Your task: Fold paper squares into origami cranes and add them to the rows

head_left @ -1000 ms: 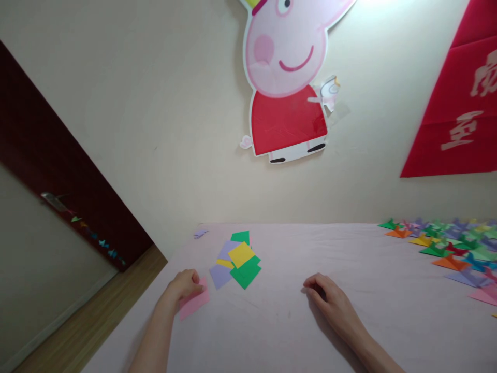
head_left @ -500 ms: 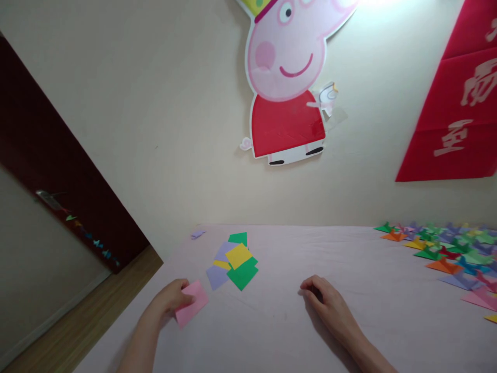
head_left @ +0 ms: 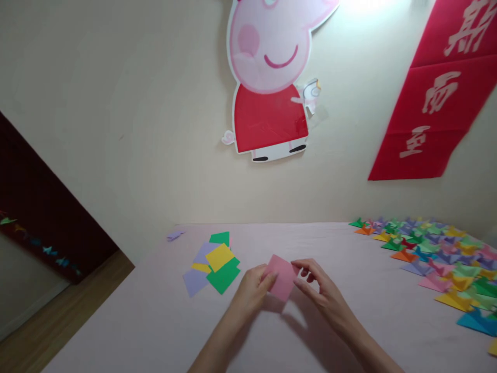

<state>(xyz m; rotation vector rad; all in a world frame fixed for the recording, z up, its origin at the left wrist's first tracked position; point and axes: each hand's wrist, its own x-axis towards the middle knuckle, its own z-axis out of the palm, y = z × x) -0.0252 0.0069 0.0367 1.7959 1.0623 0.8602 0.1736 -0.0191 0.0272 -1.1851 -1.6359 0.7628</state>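
Observation:
A square pink sheet of paper (head_left: 282, 280) is held up over the table, tilted, with its shadow on the cloth below. My left hand (head_left: 254, 285) pinches its left edge, the thumb lying on the near face. At the sheet's right corner is my right hand (head_left: 320, 285), its thumb and index finger apart on either side of that corner. The fingertips come up to the paper's edge; a firm grip there does not show.
Left of my hands lies a loose pile of green, yellow and purple paper squares (head_left: 223, 277). A small folded purple piece (head_left: 176, 235) rests at the table's far left corner. Many colourful folded paper figures (head_left: 438, 259) stand in rows at right. A wall (head_left: 186, 171) rises behind the table.
My left hand has carried the pink sheet from the left side to the middle, in front of my right hand. My right hand's fingers have spread. The view has shifted right.

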